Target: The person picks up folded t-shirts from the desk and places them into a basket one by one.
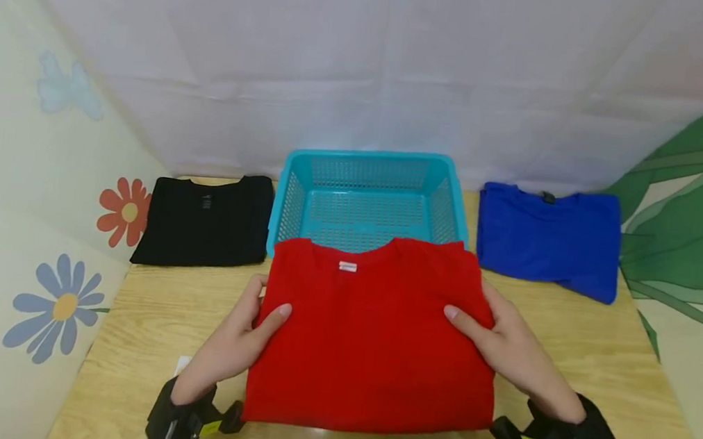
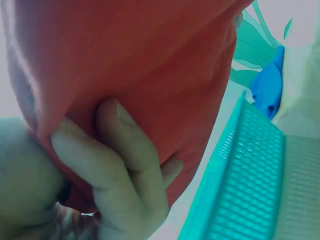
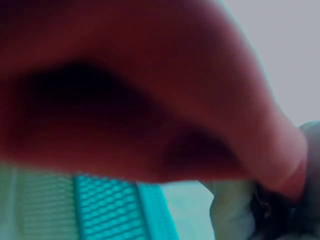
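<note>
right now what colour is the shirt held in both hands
The shirt is bright red, clearest in the head view.

The head view is brightly and evenly lit, the red shirt (image 1: 372,340) rendered in flat, saturated colour. Both wrist views are tinted greenish; in the right one, the red shirt is blurred and deeply shadowed.

through the head view i see the left hand (image 1: 239,339) and right hand (image 1: 504,337) gripping, well apart, thumbs (image 1: 272,321) uppermost and pointing inward, wrists (image 1: 195,377) slanting in from below.
</note>
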Motion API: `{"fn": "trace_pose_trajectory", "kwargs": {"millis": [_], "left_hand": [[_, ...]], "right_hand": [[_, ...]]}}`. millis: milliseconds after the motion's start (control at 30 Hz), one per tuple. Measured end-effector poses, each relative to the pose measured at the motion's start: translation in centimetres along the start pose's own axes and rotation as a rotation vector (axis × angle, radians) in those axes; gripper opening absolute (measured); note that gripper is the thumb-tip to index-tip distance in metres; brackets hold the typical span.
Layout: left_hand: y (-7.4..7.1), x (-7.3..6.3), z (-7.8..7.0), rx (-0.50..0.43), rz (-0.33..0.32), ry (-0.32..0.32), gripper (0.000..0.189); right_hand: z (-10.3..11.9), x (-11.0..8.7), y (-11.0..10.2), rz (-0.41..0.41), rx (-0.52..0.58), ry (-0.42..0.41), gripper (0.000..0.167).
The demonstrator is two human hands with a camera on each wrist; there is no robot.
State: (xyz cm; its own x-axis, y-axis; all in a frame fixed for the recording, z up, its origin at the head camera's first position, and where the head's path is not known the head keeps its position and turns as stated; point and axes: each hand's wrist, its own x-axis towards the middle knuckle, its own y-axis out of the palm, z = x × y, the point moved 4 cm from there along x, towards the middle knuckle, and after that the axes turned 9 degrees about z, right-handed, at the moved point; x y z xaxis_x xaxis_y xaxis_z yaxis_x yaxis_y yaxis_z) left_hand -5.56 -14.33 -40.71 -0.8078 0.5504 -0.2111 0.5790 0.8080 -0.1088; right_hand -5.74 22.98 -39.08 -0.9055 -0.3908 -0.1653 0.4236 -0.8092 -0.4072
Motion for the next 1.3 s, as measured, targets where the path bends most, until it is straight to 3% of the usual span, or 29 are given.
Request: {"fn": "trace_pose_trajectory", "kwargs": {"millis": [133,233,400,600,767,1033,1200,1300], "left_hand": [[-2.3,1.8,-2.2,0.050,-0.022,0.088,0.038],[-4.0,3.7,-3.5,0.063,-0.043,0.122,0.035],[-6.3,6.7,-4.7,0.024,-0.050,0.103,0.034],[-8.5,9.2,-5.5,-0.017,-0.069,0.063,0.039],[-9.7,10.9,-5.7,-0.026,-0.069,0.054,0.044],[-10.7,14.0,-5.7,-0.006,-0.066,0.054,0.045],[-11.2,15.8,-4.6,-0.007,-0.060,0.042,0.044],[-11.4,16.4,-3.5,-0.001,-0.055,0.001,0.046]], "right_hand": [[1.4,2.5,-2.1,0.010,0.064,-0.030,0.064],[1.9,4.7,-3.5,0.041,0.191,-0.011,0.068],[2.6,8.1,-5.4,0.092,0.363,0.054,0.074],[2.7,11.6,-6.6,0.083,0.387,0.050,0.072],[2.2,13.4,-6.9,0.068,0.406,0.017,0.067],[1.1,15.5,-8.2,0.076,0.427,0.053,0.065],[-0.3,16.9,-8.7,0.078,0.432,0.087,0.065],[-1.2,17.8,-8.5,0.102,0.425,0.120,0.066]]}}
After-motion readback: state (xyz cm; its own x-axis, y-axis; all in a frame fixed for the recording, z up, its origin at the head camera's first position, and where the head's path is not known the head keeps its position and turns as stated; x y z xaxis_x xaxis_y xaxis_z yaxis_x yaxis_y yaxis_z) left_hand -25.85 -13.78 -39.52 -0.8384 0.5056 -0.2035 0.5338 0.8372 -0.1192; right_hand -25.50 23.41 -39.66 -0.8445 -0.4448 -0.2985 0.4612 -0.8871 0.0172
